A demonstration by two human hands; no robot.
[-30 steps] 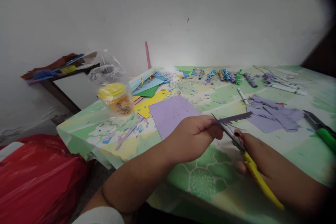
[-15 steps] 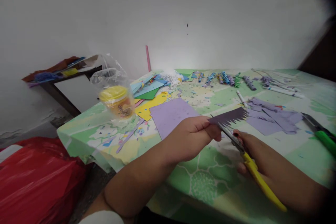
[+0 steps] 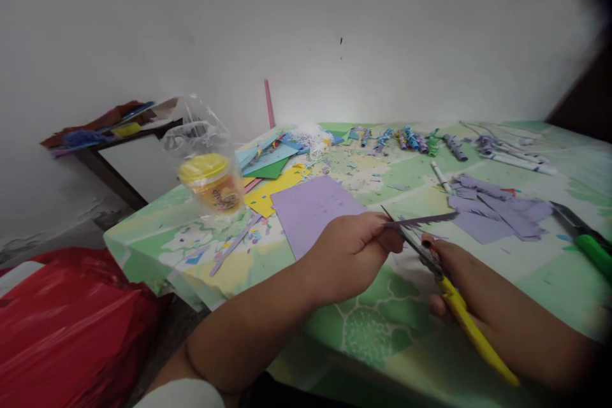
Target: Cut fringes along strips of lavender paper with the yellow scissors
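Note:
Between its thumb and fingers my left hand (image 3: 354, 255) pinches one end of a purple fringed paper strip (image 3: 428, 219), seen nearly edge-on. My right hand (image 3: 461, 277) grips yellow-handled scissors (image 3: 466, 319), whose parted blades lie at the strip close to my left fingertips. Behind my left hand, a purple sheet (image 3: 315, 207) lies flat on the table. Purple cut pieces (image 3: 502, 210), some with fringed edges, lie beyond my right hand.
A yellow-lidded tub (image 3: 210, 182) in a clear bag stands at the table's left. Curled paper rolls (image 3: 408, 139) line the back, near white string (image 3: 313, 140). Green-handled scissors (image 3: 593, 252) lie far right, a white marker (image 3: 440, 176) mid-table. A red bag (image 3: 71, 325) is lower left.
The fringed strip has tilted from showing its face to nearly edge-on, its free end slightly lower. The scissor blades now stand apart. Both hands have barely moved.

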